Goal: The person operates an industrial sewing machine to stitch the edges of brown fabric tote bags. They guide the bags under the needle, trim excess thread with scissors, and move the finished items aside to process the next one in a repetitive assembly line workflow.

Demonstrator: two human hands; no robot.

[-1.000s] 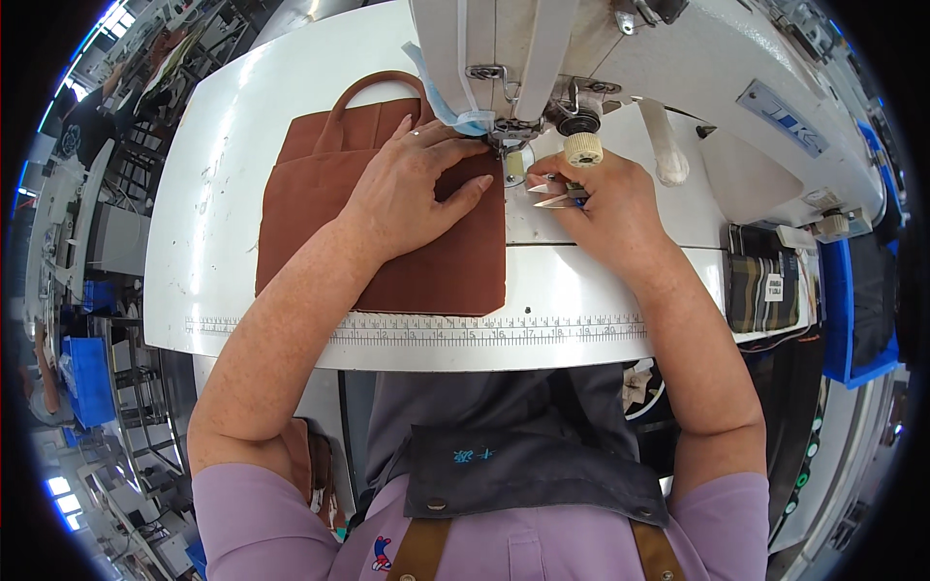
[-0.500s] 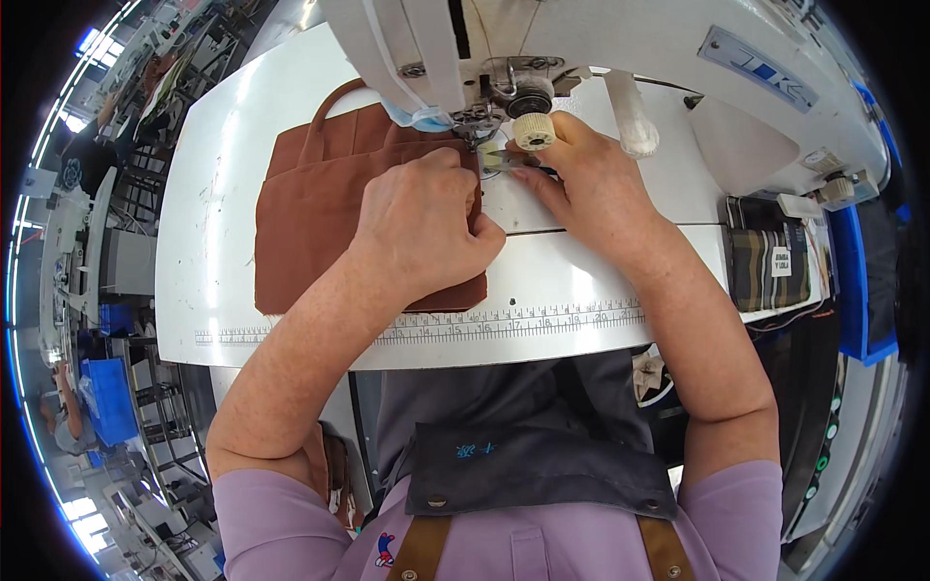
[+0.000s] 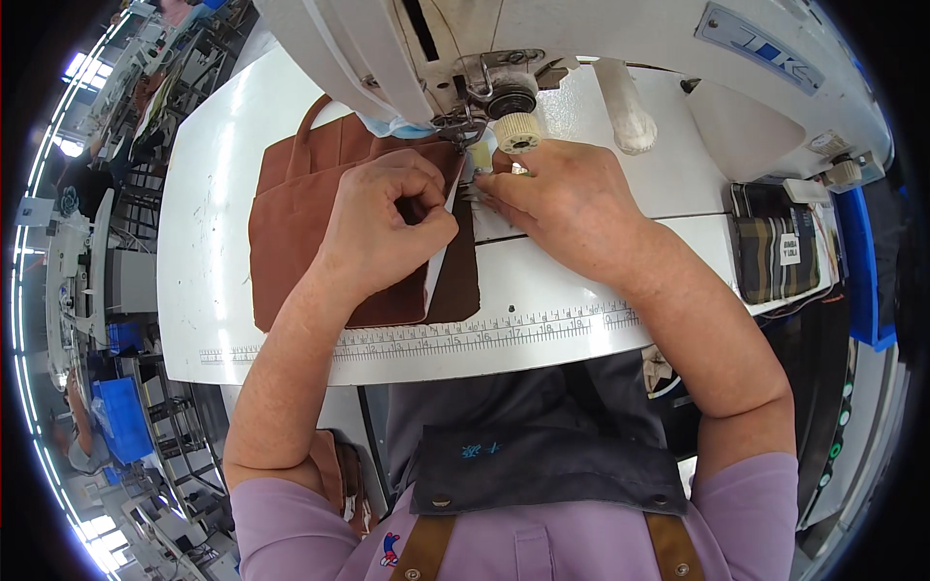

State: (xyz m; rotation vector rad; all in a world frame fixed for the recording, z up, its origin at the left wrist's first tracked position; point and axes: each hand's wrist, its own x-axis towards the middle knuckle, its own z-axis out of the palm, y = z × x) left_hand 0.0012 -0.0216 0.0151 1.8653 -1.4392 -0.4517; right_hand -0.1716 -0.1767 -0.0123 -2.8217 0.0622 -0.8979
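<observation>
A brown bag piece with handles lies flat on the white sewing table, its upper right edge under the sewing machine head. My left hand pinches the top panel's right edge, fingers curled, and holds it raised. A pale inner side shows in the gap, above a dark brown lower layer. My right hand is closed around small metal thread snips, mostly hidden by the fingers, beside the bag's edge just below the needle area.
A ruler strip runs along the table's front edge. At the right lie a striped plaid pouch and a blue bin. A white wrapped post stands behind my right hand. Other workstations and a blue crate are at the left.
My left hand has lifted the top panel's right edge and drawn it left, exposing the dark layer beneath. My right hand has turned palm-down and shifted slightly left and lower with the thread snips.
</observation>
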